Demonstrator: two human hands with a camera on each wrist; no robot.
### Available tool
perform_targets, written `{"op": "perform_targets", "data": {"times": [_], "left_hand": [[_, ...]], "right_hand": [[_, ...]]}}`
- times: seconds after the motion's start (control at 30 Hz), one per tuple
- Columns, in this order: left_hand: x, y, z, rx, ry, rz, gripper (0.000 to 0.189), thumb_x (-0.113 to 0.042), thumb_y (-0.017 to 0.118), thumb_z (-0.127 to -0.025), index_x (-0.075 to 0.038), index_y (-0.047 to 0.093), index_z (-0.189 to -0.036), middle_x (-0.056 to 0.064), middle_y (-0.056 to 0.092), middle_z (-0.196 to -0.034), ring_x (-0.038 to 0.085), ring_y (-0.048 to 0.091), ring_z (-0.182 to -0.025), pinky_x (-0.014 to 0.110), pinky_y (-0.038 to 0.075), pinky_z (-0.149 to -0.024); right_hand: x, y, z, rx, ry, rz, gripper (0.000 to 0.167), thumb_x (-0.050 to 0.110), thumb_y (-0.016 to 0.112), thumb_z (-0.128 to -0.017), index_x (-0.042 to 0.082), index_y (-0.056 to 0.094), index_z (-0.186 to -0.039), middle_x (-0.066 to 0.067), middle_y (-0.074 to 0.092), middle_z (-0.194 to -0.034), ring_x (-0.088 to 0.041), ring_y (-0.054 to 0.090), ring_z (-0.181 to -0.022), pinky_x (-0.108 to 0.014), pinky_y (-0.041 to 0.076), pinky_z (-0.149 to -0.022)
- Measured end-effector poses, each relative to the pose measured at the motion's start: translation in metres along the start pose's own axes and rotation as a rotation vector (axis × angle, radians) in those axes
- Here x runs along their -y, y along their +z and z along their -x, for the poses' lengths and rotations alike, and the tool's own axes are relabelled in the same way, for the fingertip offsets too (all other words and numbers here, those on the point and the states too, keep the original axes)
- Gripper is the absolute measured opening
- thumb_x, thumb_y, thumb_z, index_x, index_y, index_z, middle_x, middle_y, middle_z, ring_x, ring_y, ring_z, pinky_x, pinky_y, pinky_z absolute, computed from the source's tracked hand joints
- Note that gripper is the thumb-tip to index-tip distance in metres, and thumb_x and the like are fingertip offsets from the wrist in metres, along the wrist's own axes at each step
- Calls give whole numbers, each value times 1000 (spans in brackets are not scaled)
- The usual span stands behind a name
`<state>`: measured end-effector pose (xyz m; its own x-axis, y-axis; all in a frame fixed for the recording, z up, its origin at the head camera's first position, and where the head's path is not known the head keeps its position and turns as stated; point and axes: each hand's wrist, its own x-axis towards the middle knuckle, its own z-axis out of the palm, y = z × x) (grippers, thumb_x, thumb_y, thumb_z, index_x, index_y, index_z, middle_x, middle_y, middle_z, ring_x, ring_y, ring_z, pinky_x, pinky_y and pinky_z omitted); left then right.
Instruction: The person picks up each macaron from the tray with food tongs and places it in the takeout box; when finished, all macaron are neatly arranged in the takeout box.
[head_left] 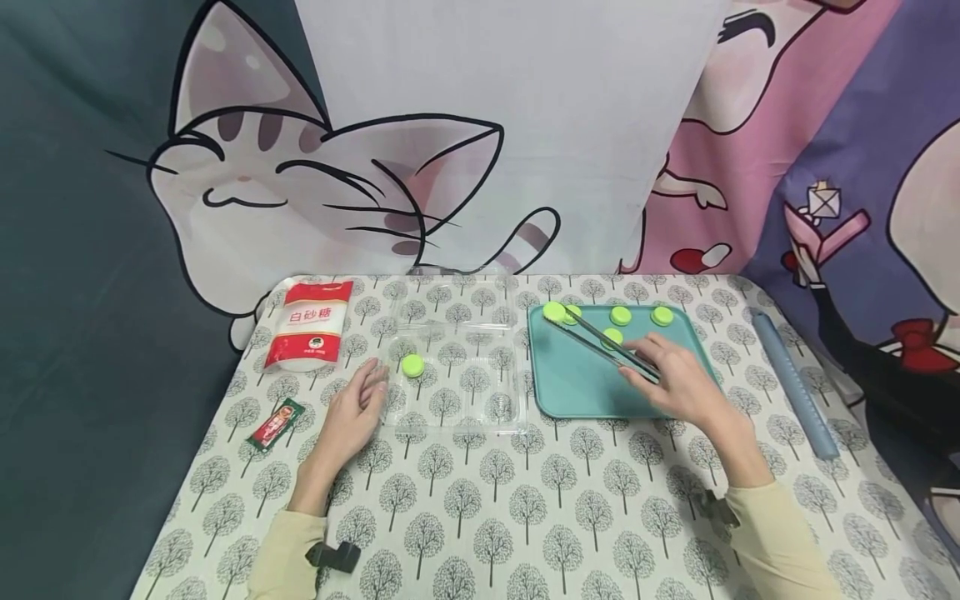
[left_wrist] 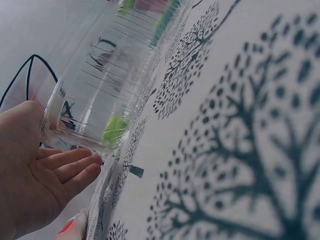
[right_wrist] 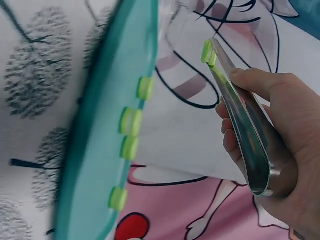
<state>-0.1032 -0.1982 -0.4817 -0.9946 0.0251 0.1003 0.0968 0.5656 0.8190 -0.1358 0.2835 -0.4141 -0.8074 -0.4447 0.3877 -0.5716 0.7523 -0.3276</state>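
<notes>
My right hand (head_left: 671,375) grips a pair of metal tongs (right_wrist: 250,145), whose tips pinch a green macaron (right_wrist: 207,52). That macaron is raised over the far left corner of the teal tray (head_left: 577,383). Several more green macarons (head_left: 662,316) lie toward the tray's far side. Beside the left wall of a clear plastic box (head_left: 450,429), my left hand (head_left: 356,412) has its fingers extended, with fingertips right at the wall in the left wrist view. Inside the box, near that hand, sits one green macaron (head_left: 412,365).
The box's clear lid (head_left: 453,302) lies folded back behind it. A red and white sugar bag (head_left: 309,325) and a small red and green packet (head_left: 275,425) are at left. Right of the tray lies a blue-grey rod (head_left: 797,387). A patterned cloth backdrop rises behind the table.
</notes>
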Motion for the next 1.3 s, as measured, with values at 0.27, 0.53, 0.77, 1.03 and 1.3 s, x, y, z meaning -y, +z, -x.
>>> {"op": "perform_targets", "data": {"times": [0.27,0.53,0.77,1.03,1.3], "left_hand": [[1,2,-1,-7,-5,0,54,-20,51,-106,-1,37,-155,16,57,-146,35,64,-125,44,50,-110],[1,1,0,-9,-9,6,54,-19,51,-106,-1,36,-155,17,57,-146,35,63,-126,44,50,-110],[1,2,-1,-5,-12,13,54,-20,51,-106,-2,35,-155,17,57,-147,35,62,-127,43,48,-112],[0,2,-1,-6,-6,10,55,-19,51,-106,-1,35,-155,17,57,-147,36,63,-126,44,49,-111],[-1,1,-1,6,-8,12,55,-22,51,-106,-2,35,-156,17,56,-147,35,62,-127,44,49,-111]], "right_hand": [[23,-6,-23,48,-57,21,37,16,79,-85,1,69,-118,-8,69,-99,-21,67,-83,-42,62,-72],[52,6,-51,157,-131,-34,36,18,76,-90,1,69,-121,-8,69,-102,-8,51,-65,-22,52,-59],[70,22,-68,249,-176,-83,34,18,75,-92,1,69,-121,-5,67,-100,-13,58,-71,-23,57,-66],[77,42,-75,340,-219,-88,32,16,74,-91,-2,69,-118,-8,68,-101,-15,63,-74,-22,59,-72],[79,55,-77,419,-196,-71,34,19,74,-92,-3,69,-118,-13,70,-108,-21,69,-84,-29,62,-83]]}}
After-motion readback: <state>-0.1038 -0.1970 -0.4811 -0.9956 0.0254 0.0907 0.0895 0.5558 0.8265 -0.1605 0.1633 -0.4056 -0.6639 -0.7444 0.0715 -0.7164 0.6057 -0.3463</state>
